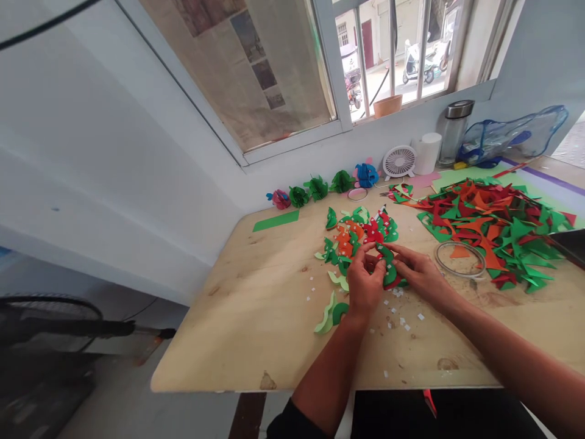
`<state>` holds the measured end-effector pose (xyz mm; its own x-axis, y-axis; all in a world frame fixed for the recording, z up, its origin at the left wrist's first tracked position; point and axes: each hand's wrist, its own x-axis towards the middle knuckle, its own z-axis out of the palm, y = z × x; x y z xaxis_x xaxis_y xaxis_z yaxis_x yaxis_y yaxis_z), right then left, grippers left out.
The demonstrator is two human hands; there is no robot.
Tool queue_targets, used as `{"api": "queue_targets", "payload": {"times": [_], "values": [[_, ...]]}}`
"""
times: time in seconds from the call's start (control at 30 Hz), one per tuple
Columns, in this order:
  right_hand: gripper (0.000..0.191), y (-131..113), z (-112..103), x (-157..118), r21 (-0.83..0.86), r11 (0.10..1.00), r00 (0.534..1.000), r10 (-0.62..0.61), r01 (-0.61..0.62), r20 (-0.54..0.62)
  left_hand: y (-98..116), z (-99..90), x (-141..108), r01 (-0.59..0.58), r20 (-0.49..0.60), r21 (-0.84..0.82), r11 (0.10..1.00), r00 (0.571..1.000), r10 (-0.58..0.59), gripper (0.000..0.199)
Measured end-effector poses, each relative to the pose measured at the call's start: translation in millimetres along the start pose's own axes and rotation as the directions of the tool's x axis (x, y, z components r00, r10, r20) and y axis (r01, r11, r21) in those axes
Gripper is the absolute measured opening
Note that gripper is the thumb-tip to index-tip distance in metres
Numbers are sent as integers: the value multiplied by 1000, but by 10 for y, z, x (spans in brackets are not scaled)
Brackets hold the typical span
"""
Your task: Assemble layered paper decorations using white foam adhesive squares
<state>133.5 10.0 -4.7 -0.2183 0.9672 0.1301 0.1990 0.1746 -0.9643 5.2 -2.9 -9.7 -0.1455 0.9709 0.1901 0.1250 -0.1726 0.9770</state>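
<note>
Near the middle of the wooden table, my left hand [367,277] pinches the left side of a green curved paper piece [388,263] that carries small white squares. My right hand [418,271] holds the same piece from the right, fingers closed at its edge. Just behind my hands lie orange paper pieces [346,239] and red paper pieces [373,230] dotted with white squares, among green ones. A pale green wavy strip [325,314] rests left of my left wrist. Small white squares [403,322] are scattered below my hands.
A large heap of red, orange and green scraps [491,219] covers the table's right, beside a tape ring [460,259]. Folded paper balls [319,187], a small fan [399,161], a white cylinder [428,153] and a glass bottle [453,134] line the wall.
</note>
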Motion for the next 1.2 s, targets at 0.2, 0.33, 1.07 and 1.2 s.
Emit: {"api": "queue_targets", "payload": {"times": [0.2, 0.33, 1.07, 1.2], "values": [[45, -26, 5, -1, -7, 1000, 1000, -11, 11, -4, 37, 6, 3, 24, -25, -66, 998, 999, -26, 35], [45, -10, 1, -9, -27, 999, 1000, -22, 22, -10, 37, 1, 1, 37, -28, -96, 995, 999, -40, 34], [42, -90, -26, -18, 57, 998, 1000, -26, 27, -13, 64, 16, -38, 9, -33, -125, 992, 999, -13, 35], [44, -96, -19, -22, 99, 995, 1000, -4, 4, -6, 66, 6, 1, 75, -32, -241, 968, 996, -85, 37]]}}
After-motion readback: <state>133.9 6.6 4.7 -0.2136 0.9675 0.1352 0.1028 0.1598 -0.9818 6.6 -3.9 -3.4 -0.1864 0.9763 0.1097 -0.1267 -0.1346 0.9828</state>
